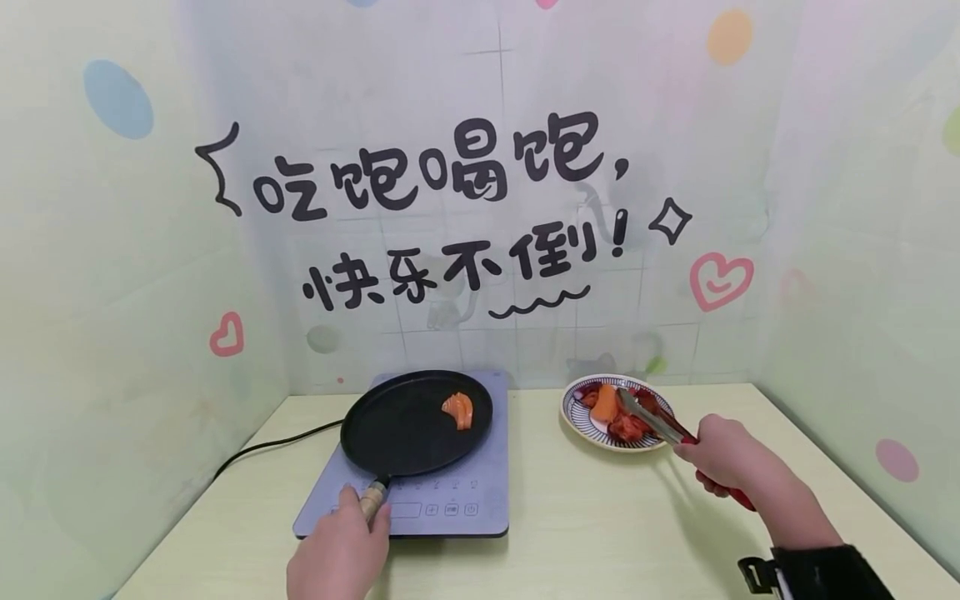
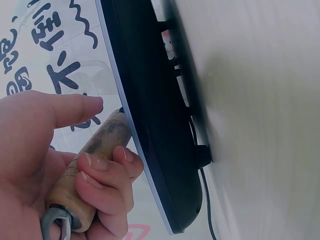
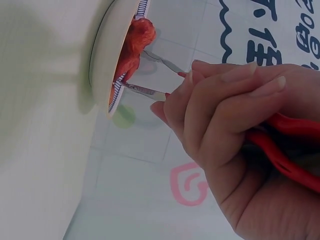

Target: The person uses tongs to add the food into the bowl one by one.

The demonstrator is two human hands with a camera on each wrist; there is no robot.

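Both hands grip: left (image 1: 337,546), pan (image 1: 397,425) with orange food (image 1: 460,412); right (image 1: 726,454), tongs (image 1: 647,415) at food-filled plate (image 1: 588,431).

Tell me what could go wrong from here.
The left grip holds the pan by its handle; a tilt might slide the orange food, which lies toward the pan's right side.

The right grip has the tongs among food crowded on the plate; a lift could drag neighbouring pieces off.

The red food might slip from the tongs.
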